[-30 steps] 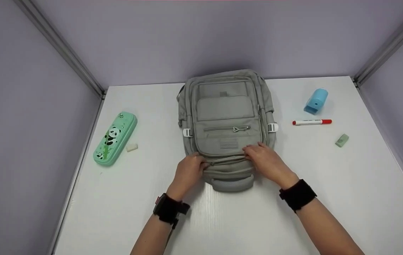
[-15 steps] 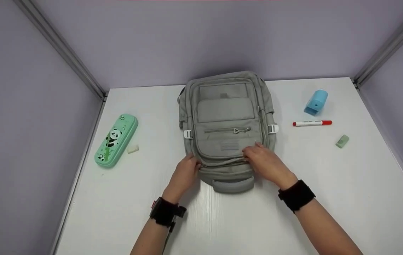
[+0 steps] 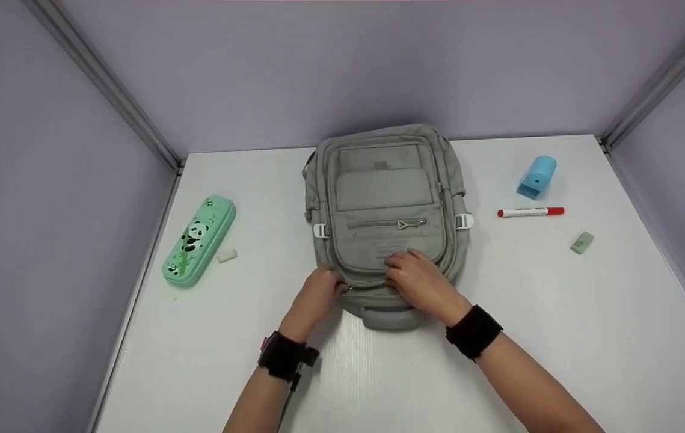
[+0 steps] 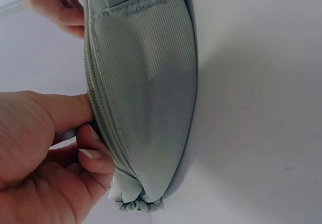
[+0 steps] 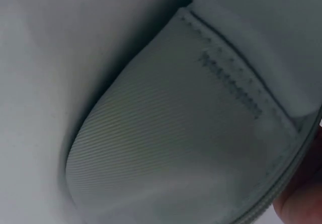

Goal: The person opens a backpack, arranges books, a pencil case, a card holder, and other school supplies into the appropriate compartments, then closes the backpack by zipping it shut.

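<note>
A grey-green backpack lies on its back on the white table, its top handle toward me. At the left end of its top zipper, my left hand pinches a zipper pull, mostly hidden between curled thumb and fingers. My right hand grips the backpack's edge along the same zipper, near the middle, with fingers curled; its fingertips are partly hidden. Up close in the right wrist view is the backpack's top panel, with only a bit of a finger at the right edge.
To the left lie a green panda pencil case and a whitish eraser. On the right are a blue pencil sharpener, a red-capped marker and a small green eraser. Pale walls stand around the table.
My left hand moved left along the zipper, then slightly back right. My right hand shifted left from the right side of the backpack's top toward its middle.
</note>
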Tool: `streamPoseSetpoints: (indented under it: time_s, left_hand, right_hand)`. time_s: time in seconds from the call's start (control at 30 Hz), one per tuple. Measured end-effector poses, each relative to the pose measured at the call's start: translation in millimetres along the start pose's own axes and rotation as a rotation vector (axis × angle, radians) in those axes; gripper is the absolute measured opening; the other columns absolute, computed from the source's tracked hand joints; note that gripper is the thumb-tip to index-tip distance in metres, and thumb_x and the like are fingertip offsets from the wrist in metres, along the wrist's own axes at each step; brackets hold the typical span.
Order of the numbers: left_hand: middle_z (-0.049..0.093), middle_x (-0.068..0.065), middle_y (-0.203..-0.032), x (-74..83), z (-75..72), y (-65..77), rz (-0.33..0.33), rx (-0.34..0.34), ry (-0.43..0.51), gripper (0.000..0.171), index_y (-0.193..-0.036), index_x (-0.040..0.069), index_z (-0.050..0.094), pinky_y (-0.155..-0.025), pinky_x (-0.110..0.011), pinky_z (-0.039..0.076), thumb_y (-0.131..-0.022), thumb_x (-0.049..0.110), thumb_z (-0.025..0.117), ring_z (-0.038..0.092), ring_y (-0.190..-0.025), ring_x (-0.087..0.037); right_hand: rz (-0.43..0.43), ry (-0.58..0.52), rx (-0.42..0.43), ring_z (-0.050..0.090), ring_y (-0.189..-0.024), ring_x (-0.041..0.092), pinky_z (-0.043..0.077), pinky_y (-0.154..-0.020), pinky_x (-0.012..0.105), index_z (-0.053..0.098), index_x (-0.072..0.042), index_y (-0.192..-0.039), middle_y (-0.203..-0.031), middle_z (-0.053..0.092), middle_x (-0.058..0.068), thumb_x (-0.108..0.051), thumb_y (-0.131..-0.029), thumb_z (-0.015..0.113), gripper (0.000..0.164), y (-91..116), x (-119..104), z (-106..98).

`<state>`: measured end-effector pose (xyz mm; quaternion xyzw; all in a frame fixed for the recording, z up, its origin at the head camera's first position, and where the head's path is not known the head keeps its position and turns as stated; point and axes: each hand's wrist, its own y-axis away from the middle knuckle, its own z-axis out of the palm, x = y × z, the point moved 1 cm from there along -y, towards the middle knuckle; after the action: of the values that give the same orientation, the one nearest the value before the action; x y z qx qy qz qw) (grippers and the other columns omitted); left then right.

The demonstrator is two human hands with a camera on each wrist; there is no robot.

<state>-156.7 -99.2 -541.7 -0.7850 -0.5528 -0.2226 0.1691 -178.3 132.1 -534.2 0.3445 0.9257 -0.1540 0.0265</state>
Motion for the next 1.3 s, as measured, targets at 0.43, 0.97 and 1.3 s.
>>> streamPoseSetpoints:
  time_s: [0.43,0.97,1.3]
  left_hand:
    - [0.059,-0.005,-0.080,-2.2,-2.3,5.4,0.064,0.248,-0.018,0.009,-0.083,0.003,0.073,-0.065,-0.034,0.050,-0.090,0.007,0.071,0.060,-0.073,-0.020]
    - [0.062,-0.008,-0.071,-16.6,-25.9,-20.5,-0.056,0.369,-0.119,0.012,-0.079,0.001,0.073,-0.059,-0.041,0.052,-0.088,0.009,0.072,0.064,-0.064,-0.027]
    - [0.058,-0.012,-0.064,-22.1,-38.3,-46.8,-0.065,0.374,-0.262,0.019,-0.069,-0.003,0.066,-0.050,-0.041,0.050,-0.088,0.002,0.066,0.062,-0.057,-0.029]
  right_hand:
    - [0.083,-0.155,0.056,0.061,-0.069,0.022,0.051,-0.062,0.038,0.059,-0.008,-0.094,-0.079,0.063,0.002,-0.005,-0.098,0.058,0.005,0.5,7.1,-16.2]
    - [-0.004,-0.156,0.191,0.061,-0.066,0.020,0.051,-0.056,0.035,0.059,-0.007,-0.098,-0.077,0.063,0.004,0.006,-0.092,0.061,0.015,2.1,11.6,-35.8]
    - [-0.012,-0.213,0.216,0.066,-0.074,0.020,0.054,-0.061,0.034,0.062,-0.006,-0.103,-0.085,0.067,0.004,-0.002,-0.095,0.062,0.009,3.1,14.3,-42.8]
